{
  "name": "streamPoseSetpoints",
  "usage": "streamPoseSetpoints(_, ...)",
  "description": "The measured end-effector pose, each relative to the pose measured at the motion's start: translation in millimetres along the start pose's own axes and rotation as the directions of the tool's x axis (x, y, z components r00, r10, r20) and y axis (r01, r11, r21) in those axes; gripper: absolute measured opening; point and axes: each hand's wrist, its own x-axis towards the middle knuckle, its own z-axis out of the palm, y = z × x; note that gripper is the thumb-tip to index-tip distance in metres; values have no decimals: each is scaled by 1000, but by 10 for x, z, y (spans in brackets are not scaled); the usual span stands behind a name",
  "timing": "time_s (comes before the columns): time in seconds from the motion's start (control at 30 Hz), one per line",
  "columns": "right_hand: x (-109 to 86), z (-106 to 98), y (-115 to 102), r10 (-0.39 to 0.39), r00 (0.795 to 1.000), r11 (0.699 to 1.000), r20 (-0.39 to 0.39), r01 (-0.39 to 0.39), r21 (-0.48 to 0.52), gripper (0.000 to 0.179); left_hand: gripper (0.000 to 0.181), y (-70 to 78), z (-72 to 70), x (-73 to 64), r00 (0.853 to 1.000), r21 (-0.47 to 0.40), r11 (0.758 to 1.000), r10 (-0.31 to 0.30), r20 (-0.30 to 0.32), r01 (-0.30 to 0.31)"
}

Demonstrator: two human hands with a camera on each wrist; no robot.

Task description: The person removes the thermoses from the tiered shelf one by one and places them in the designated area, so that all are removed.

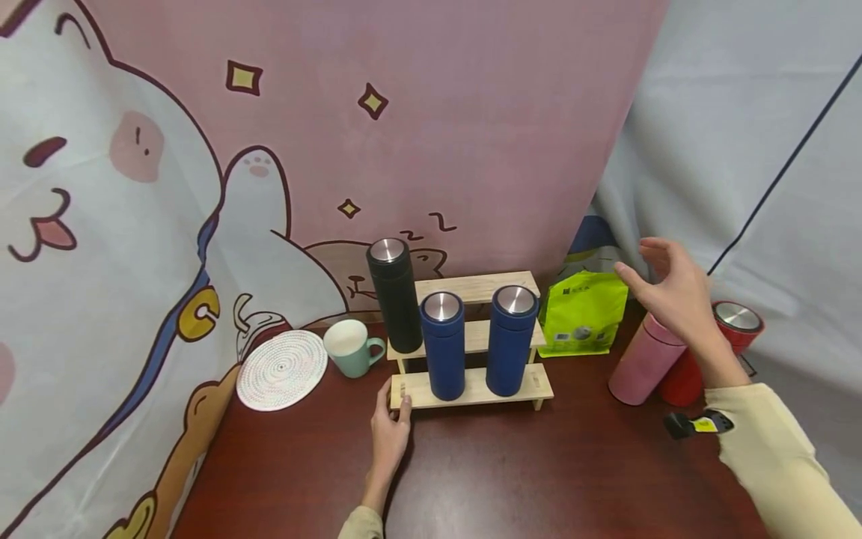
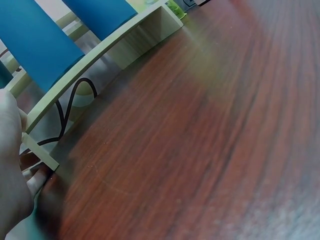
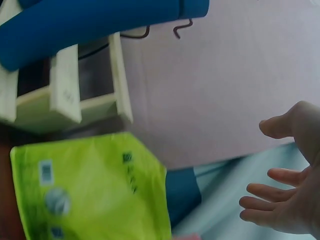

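Observation:
A three-tiered wooden step rack carries two blue vacuum flasks, one left of centre and one toward the right, both upright with steel lids. A black flask stands at the rack's left on a higher step. My left hand grips the left end of the lowest step; the left wrist view shows the thumb near its top and fingers at the end leg. Raised above a pink flask, my right hand holds nothing, its thumb and fingers spread apart.
A red flask stands behind the right forearm. Between rack and pink flask is a lime-green pouch. To the left are a mint mug and a round woven mat. A printed cloth hangs behind the table.

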Motion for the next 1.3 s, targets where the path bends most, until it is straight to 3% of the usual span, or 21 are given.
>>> streamPoseSetpoints(0.17, 193, 135, -235, -27, 1000, 996, 9, 26, 83, 64, 53, 18, -2, 6, 1000, -13, 1000, -5, 4, 5)
streamPoseSetpoints(0.47, 398, 400, -683, -60, 998, 990, 6, 59, 131, 62, 53, -1, 15, -8, 1000, 0, 1000, -6, -5, 6)
streamPoseSetpoints(0.83, 571, 741, -1146, -102, 989, 984, 104, 85, 158, 61, 52, 38, -10, -15, 1000, -16, 1000, -7, -6, 7)
streamPoseSetpoints(1.07, 598, 923, -1407, -114, 962, 985, 249, 77, 152, 61, 52, 22, 0, -23, 1000, -11, 1000, -1, -6, 1)
streamPoseSetpoints(1.3, 613, 1079, -1696, -183, 939, 971, 291, 126, 205, 61, 53, 9, 8, 0, 1000, -7, 1000, 6, -15, -6)
